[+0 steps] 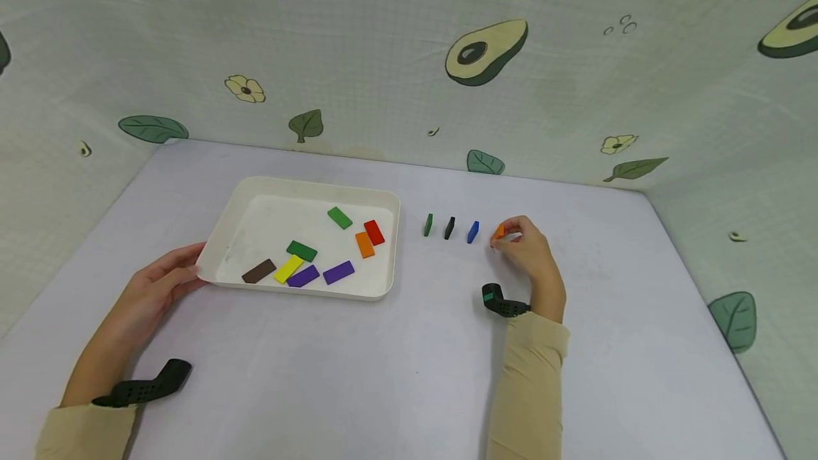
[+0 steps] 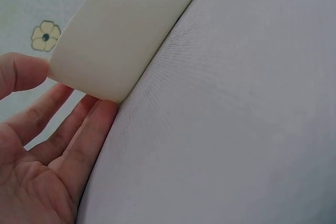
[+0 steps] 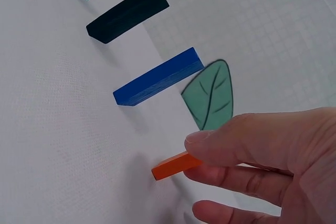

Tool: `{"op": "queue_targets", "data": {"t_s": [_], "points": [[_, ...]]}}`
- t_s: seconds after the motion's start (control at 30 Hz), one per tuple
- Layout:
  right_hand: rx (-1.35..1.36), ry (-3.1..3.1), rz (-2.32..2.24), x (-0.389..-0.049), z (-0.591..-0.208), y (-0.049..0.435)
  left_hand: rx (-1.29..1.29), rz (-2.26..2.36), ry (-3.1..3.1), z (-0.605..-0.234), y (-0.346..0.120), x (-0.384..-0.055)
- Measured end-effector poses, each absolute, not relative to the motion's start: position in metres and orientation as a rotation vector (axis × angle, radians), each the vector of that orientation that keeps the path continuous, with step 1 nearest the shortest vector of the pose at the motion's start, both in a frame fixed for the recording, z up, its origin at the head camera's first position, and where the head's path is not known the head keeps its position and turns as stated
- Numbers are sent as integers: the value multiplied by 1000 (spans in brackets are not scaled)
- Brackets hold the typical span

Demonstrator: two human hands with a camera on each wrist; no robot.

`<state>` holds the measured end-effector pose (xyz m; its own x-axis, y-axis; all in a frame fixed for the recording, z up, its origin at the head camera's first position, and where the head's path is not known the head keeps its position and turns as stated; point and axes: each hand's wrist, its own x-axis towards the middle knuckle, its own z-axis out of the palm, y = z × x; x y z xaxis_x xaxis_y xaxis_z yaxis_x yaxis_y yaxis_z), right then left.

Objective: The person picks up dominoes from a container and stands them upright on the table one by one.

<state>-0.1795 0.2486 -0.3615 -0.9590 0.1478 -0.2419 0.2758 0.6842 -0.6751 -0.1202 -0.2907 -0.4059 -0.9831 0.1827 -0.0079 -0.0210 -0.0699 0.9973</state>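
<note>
White tray holds eight blocks, straight left fingers touching it, right fingers pinching an orange block.

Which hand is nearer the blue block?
Right. The right hand is just right of the blue block, pinching an orange block; the left hand is far left, touching the tray.

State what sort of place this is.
Likely a small tabletop recording setup, though the wider room is out of view: a pale table enclosed by avocado-print sheeting, a white tray of colored blocks, and black wrist devices.
</note>
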Motion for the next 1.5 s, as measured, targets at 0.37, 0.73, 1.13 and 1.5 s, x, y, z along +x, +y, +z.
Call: {"op": "queue_targets", "data": {"t_s": [0.37,0.73,1.13,1.5], "points": [[329,2715,-1199,-177,-353,248,207,2234,1966,-406,-290,-122],[244,2880,-1354,-171,-335,239,210,2252,1932,-409,-292,-122],[78,2956,-1440,-167,-319,224,215,2252,1942,-409,-293,-121],[-214,2942,-1447,-164,-303,193,213,2227,1987,-408,-292,-120]]}}
